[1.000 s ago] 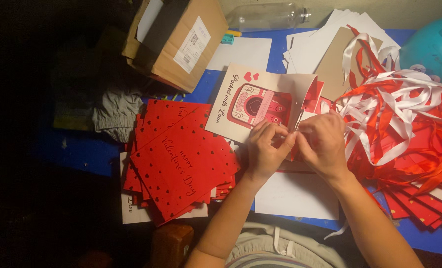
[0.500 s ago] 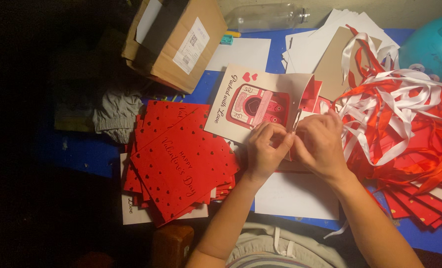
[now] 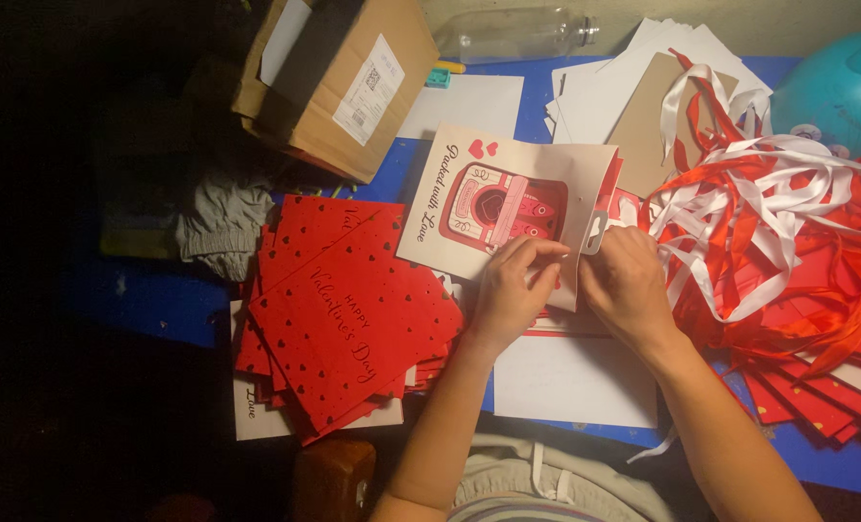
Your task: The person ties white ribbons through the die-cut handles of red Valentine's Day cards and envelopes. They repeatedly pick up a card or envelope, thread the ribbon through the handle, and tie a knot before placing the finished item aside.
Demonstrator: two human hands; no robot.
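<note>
The card (image 3: 508, 208) is cream, flat and roughly square, with red script down its left edge, two small red hearts near the top and a red picture in a frame at its middle. It lies tilted on the blue surface (image 3: 160, 300), just right of a stack of red sheets (image 3: 344, 319) dotted with dark hearts. A small punched tab sticks out at the card's right edge. The left hand (image 3: 510, 295) rests on the card's lower edge, fingers closed and pinching it. The right hand (image 3: 629, 280) sits just beside, at the card's lower right corner near the tab, fingers curled in; what they grip I cannot tell. A tangle of red and white ribbon (image 3: 788, 232) lies to the right. A cardboard box (image 3: 339, 82) stands behind the stack, white paper (image 3: 575, 382) lies under the wrists.
</note>
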